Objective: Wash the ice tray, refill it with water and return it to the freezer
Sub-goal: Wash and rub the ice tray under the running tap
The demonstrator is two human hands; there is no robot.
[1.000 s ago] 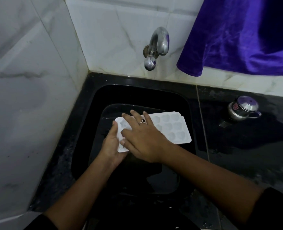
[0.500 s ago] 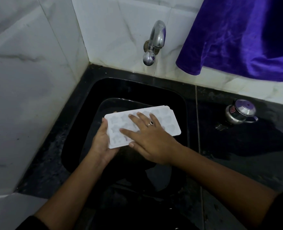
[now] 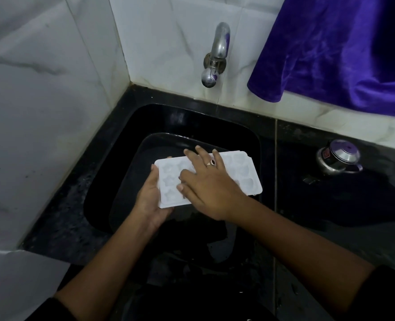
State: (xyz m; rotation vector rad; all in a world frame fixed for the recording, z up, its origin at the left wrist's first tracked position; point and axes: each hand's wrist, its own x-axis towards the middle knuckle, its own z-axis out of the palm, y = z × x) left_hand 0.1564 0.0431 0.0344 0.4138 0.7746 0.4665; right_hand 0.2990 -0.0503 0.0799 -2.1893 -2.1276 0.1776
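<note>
A white ice tray with shaped cavities is held level over the black sink. My left hand grips the tray's left end from below, thumb on its edge. My right hand, wearing a ring, lies flat across the top of the tray with straight, spread fingers pressing on the cavities. The middle of the tray is hidden under that hand. The steel tap on the tiled wall above shows no running water.
A dark basin sits inside the sink under the tray. A small steel pot with a lid stands on the wet black counter at right. A purple cloth hangs over the wall at upper right. Tiled wall closes the left side.
My right hand has slid across the tray's top, from its left end toward the middle. The tray has shifted slightly and the view has tilted.
</note>
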